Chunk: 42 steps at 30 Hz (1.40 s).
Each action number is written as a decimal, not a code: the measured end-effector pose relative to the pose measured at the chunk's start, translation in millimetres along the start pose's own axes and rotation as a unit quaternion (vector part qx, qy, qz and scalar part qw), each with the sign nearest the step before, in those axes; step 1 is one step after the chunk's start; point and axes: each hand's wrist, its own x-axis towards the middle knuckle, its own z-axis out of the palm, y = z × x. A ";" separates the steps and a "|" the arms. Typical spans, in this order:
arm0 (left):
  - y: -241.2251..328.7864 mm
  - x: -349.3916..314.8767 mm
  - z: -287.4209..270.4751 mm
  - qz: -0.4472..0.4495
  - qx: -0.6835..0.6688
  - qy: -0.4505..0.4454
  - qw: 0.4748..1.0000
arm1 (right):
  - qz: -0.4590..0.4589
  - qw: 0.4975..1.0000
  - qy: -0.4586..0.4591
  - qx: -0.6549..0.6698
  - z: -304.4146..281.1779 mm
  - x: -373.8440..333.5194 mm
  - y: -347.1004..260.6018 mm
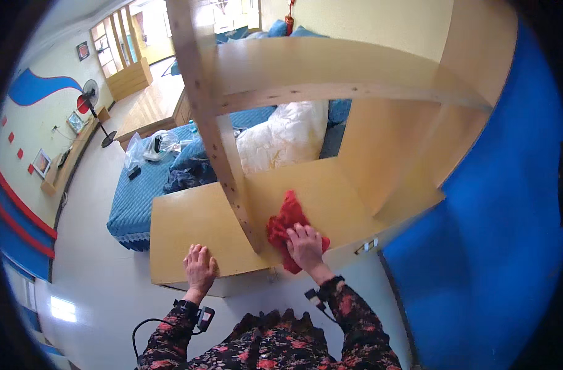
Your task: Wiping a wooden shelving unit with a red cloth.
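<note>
Under my right hand (306, 248) lies a crumpled red cloth (287, 214), pressed against the light wooden top of a low cabinet (186, 223). My fingers curl over the cloth, and part of it hangs past the cabinet's front edge. To the left, my left hand (200, 270) rests on the same wooden top near its front edge, fingers laid out and holding nothing. Between the two hands a wooden upright post (217, 145) rises from the cabinet. A curved wooden shelf (331, 65) joins it higher up.
Behind the cabinet stands a bed with a teal cover (126, 206), bearing a cream quilt (287, 135), dark clothes and plastic bags. A blue wall panel (479, 246) closes off the right. A standing fan (90, 94) and a low wall shelf (78, 154) are far left.
</note>
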 end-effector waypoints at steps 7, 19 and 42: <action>19.8 -9.1 -21.6 0.004 -0.334 -0.108 0.936 | 0.073 0.935 -0.093 0.334 -45.2 -54.0 -36.0; 29.9 -22.7 -45.4 -0.158 -0.734 -0.373 0.545 | -0.112 0.895 -0.051 0.429 -76.5 3.2 -168.8; 156.3 236.8 -203.2 0.201 -0.434 0.207 0.854 | 0.146 0.812 -0.153 0.544 -55.7 -110.6 -12.7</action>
